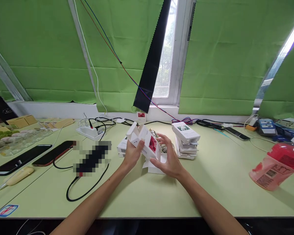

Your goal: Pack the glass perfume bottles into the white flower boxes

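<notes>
A small white cardboard box with a red flower picture is held tilted above the table, its flaps open at the upper left end. My left hand is closed around its left part, thumb on the front face. Curved around the right end is my right hand, thumb at the lower corner and fingers at the far edge. Under the box lies an open white carton, partly hidden. Shiny gold-coloured items show behind the box; their kind is unclear.
A stack of white boxes stands right of my hands; more white boxes lie at left. Phones, a power strip and cables occupy the left side. A red-pink plastic jar stands at right.
</notes>
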Demonstrator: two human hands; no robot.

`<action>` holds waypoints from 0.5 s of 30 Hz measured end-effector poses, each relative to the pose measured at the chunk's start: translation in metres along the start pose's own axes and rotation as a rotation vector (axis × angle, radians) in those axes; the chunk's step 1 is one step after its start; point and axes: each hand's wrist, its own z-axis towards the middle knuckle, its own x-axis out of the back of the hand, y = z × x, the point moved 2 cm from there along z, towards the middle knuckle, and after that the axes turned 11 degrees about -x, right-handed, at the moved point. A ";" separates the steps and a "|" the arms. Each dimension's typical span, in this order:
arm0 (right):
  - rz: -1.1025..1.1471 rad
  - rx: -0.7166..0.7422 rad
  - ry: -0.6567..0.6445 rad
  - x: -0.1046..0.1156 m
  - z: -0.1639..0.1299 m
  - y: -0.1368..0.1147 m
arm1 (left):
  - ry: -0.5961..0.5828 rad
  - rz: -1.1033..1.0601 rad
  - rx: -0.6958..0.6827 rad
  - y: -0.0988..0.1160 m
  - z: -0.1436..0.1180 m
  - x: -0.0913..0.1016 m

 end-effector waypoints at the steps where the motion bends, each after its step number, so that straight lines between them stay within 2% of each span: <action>1: -0.008 -0.018 -0.023 -0.001 0.000 0.002 | -0.048 0.095 -0.063 0.004 -0.001 -0.002; 3: -0.021 -0.052 -0.056 -0.003 -0.001 0.005 | -0.162 0.216 -0.150 0.012 -0.004 -0.007; 6: -0.010 -0.070 -0.064 -0.003 -0.001 0.007 | -0.277 0.253 -0.230 0.020 -0.006 -0.014; 10: 0.031 -0.086 -0.068 -0.002 0.000 0.006 | -0.306 0.271 -0.279 0.021 -0.007 -0.017; 15: 0.044 -0.103 -0.056 -0.002 0.000 0.006 | -0.319 0.214 -0.241 0.015 -0.007 -0.011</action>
